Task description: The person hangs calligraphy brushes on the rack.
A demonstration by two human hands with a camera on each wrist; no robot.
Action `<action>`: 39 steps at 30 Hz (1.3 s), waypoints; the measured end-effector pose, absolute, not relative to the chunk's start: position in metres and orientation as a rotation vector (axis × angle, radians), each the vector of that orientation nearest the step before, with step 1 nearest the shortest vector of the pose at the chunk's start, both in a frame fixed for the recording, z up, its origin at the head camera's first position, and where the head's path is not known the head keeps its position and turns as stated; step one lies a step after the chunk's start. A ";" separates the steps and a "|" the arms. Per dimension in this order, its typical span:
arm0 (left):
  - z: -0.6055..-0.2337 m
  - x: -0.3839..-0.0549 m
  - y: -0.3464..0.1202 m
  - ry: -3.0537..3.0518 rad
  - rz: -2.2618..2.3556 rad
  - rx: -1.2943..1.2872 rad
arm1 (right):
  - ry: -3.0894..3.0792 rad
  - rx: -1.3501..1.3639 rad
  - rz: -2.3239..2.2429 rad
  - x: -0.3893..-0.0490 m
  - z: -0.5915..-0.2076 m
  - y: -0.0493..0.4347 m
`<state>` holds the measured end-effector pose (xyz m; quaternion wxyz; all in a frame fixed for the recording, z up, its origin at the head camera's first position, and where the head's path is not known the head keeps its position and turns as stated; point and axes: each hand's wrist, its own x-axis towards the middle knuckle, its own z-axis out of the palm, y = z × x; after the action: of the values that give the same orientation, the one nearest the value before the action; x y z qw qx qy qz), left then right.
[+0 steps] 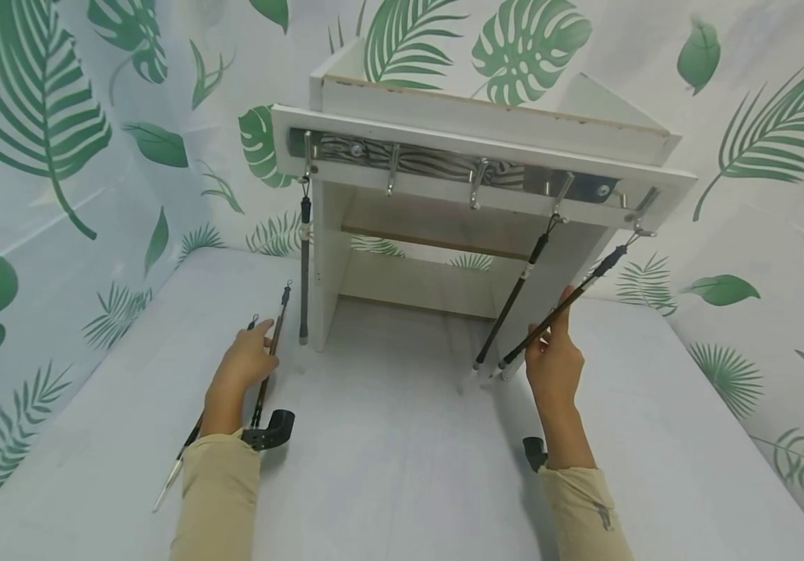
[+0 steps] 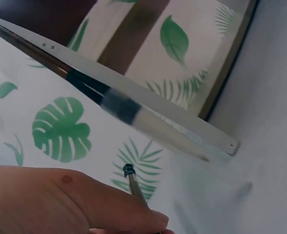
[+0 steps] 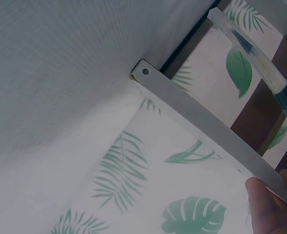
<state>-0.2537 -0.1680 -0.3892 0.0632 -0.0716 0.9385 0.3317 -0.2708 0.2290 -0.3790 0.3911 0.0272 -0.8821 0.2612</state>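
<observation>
Calligraphy brushes hang by their loops from a white rack (image 1: 486,148) with metal hooks. At its left hangs one brush (image 1: 305,273), its pale tip (image 2: 165,129) large in the left wrist view; two more, an inner brush (image 1: 514,308) and an outer brush (image 1: 594,273), hang at the right. My left hand (image 1: 248,358) pinches a slim brush (image 1: 276,331), whose dark-capped end (image 2: 129,169) rises past the thumb. Beneath that forearm runs another brush (image 1: 174,475). My right hand (image 1: 555,366) grips the rack's right side panel (image 3: 201,117), behind the outer brush.
The rack stands on a pale tabletop (image 1: 402,452), with an open middle behind its hook board. Leaf-print sheeting (image 1: 759,140) encloses the back and sides. A black bracket (image 1: 272,432) is strapped at the left wrist, a similar one (image 1: 534,452) at the right.
</observation>
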 end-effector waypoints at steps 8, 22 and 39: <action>-0.367 -0.243 -0.169 2.938 1.130 -0.143 | -2.237 0.067 0.672 -0.271 -0.380 0.230; -0.329 -0.218 -0.154 3.108 1.489 0.049 | -2.234 0.060 0.675 -0.270 -0.379 0.229; -0.302 -0.189 -0.128 3.329 1.745 0.398 | -2.208 0.084 0.627 -0.269 -0.381 0.230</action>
<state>-0.1893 -0.1280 -0.3021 -0.3135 0.1000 0.8364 0.4385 -0.2690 0.2305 -0.3812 0.4098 0.0332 -0.8769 0.2491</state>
